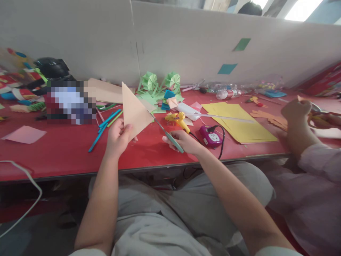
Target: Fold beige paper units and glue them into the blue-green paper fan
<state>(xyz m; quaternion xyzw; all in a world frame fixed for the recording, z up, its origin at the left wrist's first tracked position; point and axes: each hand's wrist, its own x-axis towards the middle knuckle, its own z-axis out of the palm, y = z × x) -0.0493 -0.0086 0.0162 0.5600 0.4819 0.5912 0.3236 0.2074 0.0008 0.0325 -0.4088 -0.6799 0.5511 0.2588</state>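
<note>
Grey clothing point(154, 234) | peach paper point(134, 113) above left grip point(119, 138), thumb-pinched | right grip point(188, 142) curled round scissors point(173, 141)

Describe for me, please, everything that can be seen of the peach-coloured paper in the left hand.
The peach-coloured paper looks thin, matte and roughly triangular. It is held up above the red table, one sharp corner pointing upward, another toward the right. The left-hand grip pinches its lower part, thumb on the near face. The scissors reach its right corner; whether they have cut it, I cannot tell.
</note>
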